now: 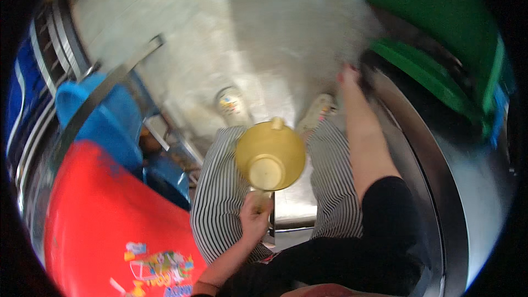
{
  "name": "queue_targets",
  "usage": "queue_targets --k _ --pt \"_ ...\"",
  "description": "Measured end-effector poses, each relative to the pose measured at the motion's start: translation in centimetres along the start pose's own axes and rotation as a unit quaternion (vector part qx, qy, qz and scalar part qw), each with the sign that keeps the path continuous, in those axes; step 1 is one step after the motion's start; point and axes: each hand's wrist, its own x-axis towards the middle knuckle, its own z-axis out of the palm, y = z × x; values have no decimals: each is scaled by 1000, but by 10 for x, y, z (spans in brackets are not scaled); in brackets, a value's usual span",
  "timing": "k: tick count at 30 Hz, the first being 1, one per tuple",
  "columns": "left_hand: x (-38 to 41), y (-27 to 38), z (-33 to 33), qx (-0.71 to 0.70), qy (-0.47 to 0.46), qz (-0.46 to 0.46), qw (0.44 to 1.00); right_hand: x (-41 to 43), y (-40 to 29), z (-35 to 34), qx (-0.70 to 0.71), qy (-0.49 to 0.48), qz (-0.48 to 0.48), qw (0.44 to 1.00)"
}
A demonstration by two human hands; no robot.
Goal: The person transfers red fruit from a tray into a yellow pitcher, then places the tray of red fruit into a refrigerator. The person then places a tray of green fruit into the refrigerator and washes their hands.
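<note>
My left hand [254,216] grips the handle of a yellow plastic dipper [247,144], which is held over my lap. The dipper is round, with a paler circle on it and a small spout-like tab on the side away from the handle. Its contents cannot be made out. My right arm reaches forward past my knee. At its end, my right hand [350,75] is blurred, beside the dark end of a metal-edged counter [416,148]. Whether its fingers hold anything is unclear.
A red plastic surface [111,206] with printed stickers fills the lower left. Beyond it stand a blue plastic tub [101,121] and a metal rack [53,45]. A large green plastic container [433,4] is at upper right. White clogs [232,105] rest on the grey floor [173,16].
</note>
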Motion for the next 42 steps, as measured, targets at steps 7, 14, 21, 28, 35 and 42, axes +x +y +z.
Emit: queue_targets --k 7,14,21,28,35,42 --pt "12 13 -5 178 -104 107 973 -73 -32 34 -113 -67 -83 988" --pt "17 32 -10 209 -111 144 961 -352 -125 139 -174 -545 -399 717" --pt "22 39 -16 242 -133 146 950 -563 -109 242 -190 -447 -860 158" --pt "23 43 -28 234 -173 97 952 -601 -109 286 -475 -503 -695 197" --pt "19 10 -20 122 -117 154 973 -574 -29 393 -402 -423 -682 440" --pt "12 2 -14 -14 -163 90 982 -575 -9 399 -390 -422 -699 425"
